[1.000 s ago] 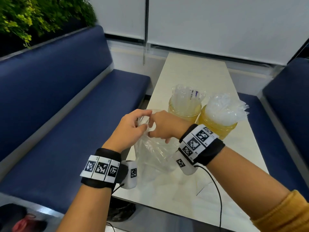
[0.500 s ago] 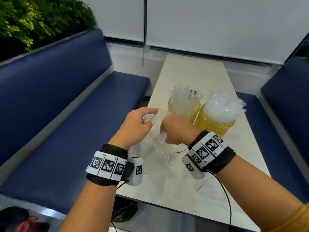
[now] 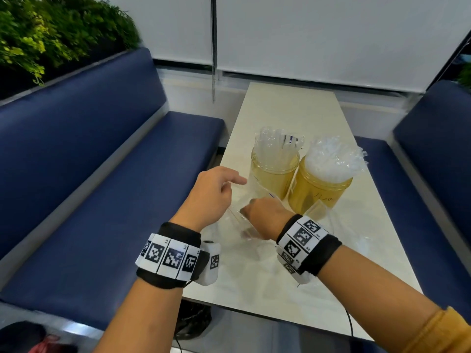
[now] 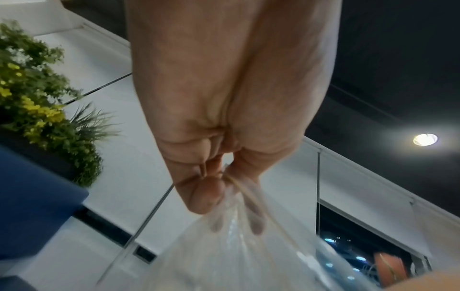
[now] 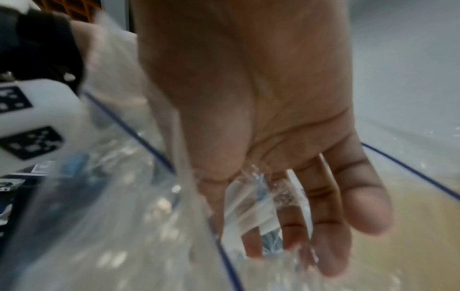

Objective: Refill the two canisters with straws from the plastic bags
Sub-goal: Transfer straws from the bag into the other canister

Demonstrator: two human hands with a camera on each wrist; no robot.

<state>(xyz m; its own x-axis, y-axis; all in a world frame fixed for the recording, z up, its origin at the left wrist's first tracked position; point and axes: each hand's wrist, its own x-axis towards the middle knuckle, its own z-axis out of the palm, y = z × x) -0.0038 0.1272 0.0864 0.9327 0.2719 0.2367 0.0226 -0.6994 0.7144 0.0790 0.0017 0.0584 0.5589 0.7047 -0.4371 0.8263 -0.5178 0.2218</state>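
Two yellow see-through canisters stand mid-table: the left canister and the right canister, both packed with wrapped straws. In front of them a clear plastic bag hangs crumpled. My left hand pinches its top edge between thumb and curled fingers, and the bag trails below. My right hand reaches down into the bag's mouth. In the right wrist view its fingers are straight among the film and hold nothing I can see. The bag's contents are blurred.
The cream table runs away from me between two blue benches. Another flat clear bag lies right of my right wrist. A dark bag sits under the table's near edge. Plants top the left bench.
Both hands were close together at the bag's top. They have parted: the left keeps hold of the edge higher up, and the right has dropped down into the bag.
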